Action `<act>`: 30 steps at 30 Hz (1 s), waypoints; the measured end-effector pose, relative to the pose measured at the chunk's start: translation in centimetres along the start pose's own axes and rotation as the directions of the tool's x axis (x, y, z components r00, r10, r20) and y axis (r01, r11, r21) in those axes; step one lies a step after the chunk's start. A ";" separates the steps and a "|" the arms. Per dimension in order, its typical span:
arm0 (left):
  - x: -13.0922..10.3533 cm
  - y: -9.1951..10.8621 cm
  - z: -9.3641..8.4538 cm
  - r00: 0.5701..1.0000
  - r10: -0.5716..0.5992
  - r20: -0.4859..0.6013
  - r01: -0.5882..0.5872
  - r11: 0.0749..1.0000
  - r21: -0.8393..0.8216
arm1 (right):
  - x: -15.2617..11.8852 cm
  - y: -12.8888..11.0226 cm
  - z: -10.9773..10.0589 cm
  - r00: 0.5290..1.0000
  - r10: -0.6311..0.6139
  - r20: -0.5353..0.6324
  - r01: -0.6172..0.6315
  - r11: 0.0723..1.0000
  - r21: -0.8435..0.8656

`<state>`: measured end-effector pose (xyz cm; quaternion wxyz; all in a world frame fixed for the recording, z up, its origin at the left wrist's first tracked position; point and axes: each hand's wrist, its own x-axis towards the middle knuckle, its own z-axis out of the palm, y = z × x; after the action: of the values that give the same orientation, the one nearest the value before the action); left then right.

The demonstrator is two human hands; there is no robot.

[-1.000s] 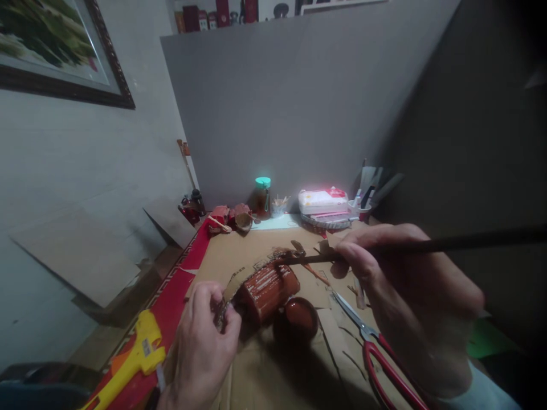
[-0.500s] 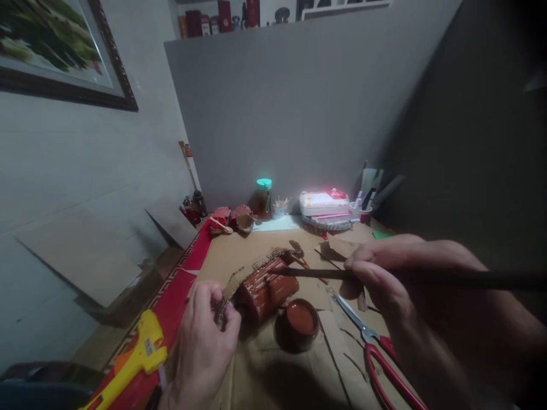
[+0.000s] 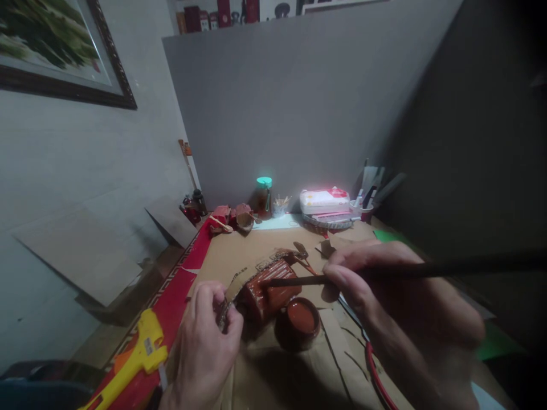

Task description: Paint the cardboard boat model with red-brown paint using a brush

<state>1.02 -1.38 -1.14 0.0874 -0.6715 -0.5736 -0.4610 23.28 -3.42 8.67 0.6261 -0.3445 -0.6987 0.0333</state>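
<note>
Red scissors [image 3: 376, 373] mostly hidden under the right hand [image 3: 397, 310], one handle loop showing. Brush [image 3: 427, 269] handle blurred, cut off at the right edge. Yellow glue gun [image 3: 128, 364] cropped at the bottom edge.

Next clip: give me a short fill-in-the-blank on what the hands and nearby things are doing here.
1. The right hand holds a long dark ____ whose tip rests on the ridged brown model.
2. The left hand pinches the model's ____ edge.
3. Just in front of the model stands a small bowl of ____ paint.
4. The glue gun lying by the left hand is ____.

Missing words: brush; cardboard; brown; yellow
</note>
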 end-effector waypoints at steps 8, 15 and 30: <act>0.0 0.1 0.0 1.000 -0.005 -0.010 0.005 1.000 -0.011 | 0.7 0.5 -0.8 0.997 -0.067 -0.043 0.057 0.978 -0.203; 0.1 -0.1 -0.1 0.999 -0.038 0.002 0.038 0.999 -0.024 | 1.1 0.7 -1.2 0.994 -0.111 -0.020 0.102 0.964 -0.244; 0.3 -0.2 0.1 0.996 -0.091 -0.003 0.091 0.996 -0.020 | 0.9 -0.8 -1.2 0.997 -0.066 -0.052 0.061 0.995 -0.079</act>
<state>0.94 -1.05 -1.08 0.0608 -0.6448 -0.5988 -0.4712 23.98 -4.04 10.07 0.6318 -0.3468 -0.6928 -0.0230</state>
